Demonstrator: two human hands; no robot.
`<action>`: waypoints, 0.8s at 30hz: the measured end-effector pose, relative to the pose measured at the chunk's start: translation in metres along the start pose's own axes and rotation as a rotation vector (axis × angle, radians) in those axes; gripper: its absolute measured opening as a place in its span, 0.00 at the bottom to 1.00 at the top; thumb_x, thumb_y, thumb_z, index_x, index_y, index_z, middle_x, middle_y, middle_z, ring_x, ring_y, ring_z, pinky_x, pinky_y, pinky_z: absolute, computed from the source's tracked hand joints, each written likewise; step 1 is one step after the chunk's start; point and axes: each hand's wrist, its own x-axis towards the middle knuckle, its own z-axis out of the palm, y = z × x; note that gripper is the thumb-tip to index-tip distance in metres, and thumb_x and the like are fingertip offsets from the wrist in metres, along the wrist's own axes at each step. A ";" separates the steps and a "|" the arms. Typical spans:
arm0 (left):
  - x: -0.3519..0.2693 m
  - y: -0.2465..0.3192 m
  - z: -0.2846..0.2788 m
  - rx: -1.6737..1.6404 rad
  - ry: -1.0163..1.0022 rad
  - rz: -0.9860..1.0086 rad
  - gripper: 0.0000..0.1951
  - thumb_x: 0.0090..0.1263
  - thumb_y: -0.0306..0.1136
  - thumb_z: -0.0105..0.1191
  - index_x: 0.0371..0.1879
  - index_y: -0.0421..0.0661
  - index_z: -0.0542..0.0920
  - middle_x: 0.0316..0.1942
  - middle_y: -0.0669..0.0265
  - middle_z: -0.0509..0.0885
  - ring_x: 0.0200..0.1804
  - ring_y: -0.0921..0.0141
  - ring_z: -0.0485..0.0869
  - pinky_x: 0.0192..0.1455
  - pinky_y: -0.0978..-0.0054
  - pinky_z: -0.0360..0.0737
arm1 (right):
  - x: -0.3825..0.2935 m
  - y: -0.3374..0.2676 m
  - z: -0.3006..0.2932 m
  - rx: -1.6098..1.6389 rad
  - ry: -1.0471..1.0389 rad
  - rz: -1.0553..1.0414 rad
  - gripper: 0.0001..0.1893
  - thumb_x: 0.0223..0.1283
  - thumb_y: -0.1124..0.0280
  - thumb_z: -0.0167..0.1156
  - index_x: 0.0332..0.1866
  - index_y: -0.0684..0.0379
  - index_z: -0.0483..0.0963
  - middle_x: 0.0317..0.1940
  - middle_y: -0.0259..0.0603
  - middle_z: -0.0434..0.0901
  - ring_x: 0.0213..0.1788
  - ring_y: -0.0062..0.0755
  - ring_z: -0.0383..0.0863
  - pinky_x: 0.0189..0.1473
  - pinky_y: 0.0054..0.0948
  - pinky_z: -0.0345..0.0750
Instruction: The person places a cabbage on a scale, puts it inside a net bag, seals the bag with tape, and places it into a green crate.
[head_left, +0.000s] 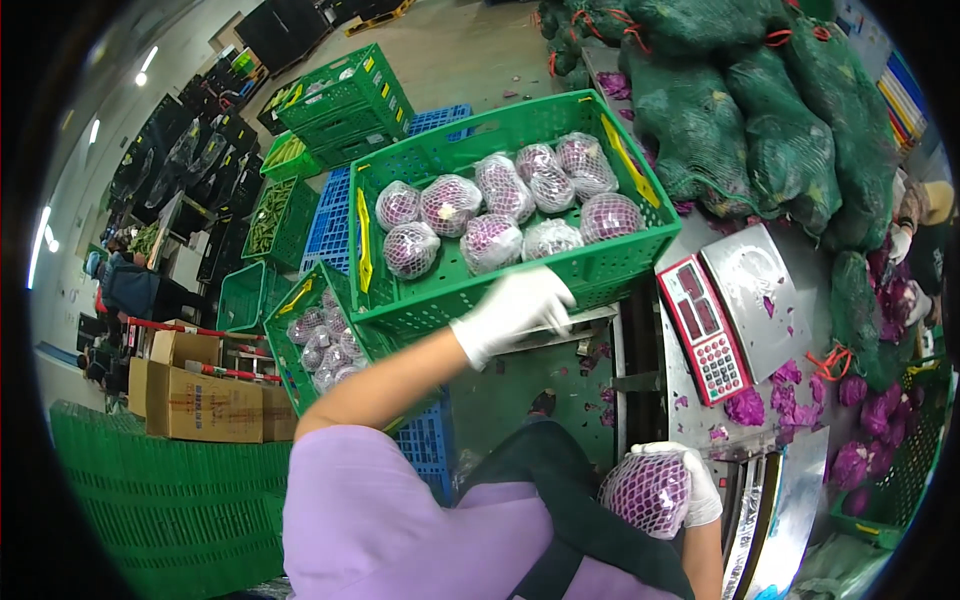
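My left hand, in a white glove, is over the near wall of a large green plastic crate; it is blurred and seems to hold nothing. Inside that crate lie several red cabbages in clear wrap and white foam netting. My right hand, gloved too, holds another netted red cabbage low at my right side, against the apron. To the right of the crate stands a red and silver digital scale with bits of purple leaf on its plate.
Green mesh sacks are heaped beyond the scale. A smaller green crate with netted cabbages stands at left. Loose red cabbages lie in a crate at far right, near a co-worker's gloved hands. A cardboard box stands at left.
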 end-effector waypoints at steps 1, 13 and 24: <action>0.010 0.018 -0.038 0.220 0.217 -0.018 0.13 0.78 0.34 0.46 0.45 0.35 0.78 0.30 0.56 0.85 0.34 0.65 0.86 0.41 0.71 0.84 | 0.002 0.007 -0.002 0.086 0.065 0.004 0.37 0.63 0.43 0.55 0.53 0.76 0.77 0.55 0.59 0.81 0.57 0.45 0.82 0.66 0.40 0.75; 0.014 -0.056 -0.342 1.559 0.273 -0.551 0.77 0.37 0.69 0.72 0.78 0.36 0.37 0.77 0.34 0.47 0.79 0.41 0.45 0.80 0.50 0.49 | 0.055 0.005 0.028 0.426 0.280 0.054 0.33 0.70 0.45 0.51 0.54 0.72 0.75 0.57 0.59 0.79 0.60 0.48 0.79 0.67 0.44 0.74; 0.099 -0.048 -0.232 1.551 0.109 -0.275 0.71 0.45 0.77 0.62 0.80 0.47 0.37 0.79 0.40 0.43 0.78 0.34 0.39 0.76 0.35 0.37 | 0.097 -0.019 0.041 0.277 0.213 0.056 0.30 0.70 0.47 0.52 0.54 0.71 0.76 0.57 0.60 0.79 0.60 0.50 0.79 0.66 0.45 0.75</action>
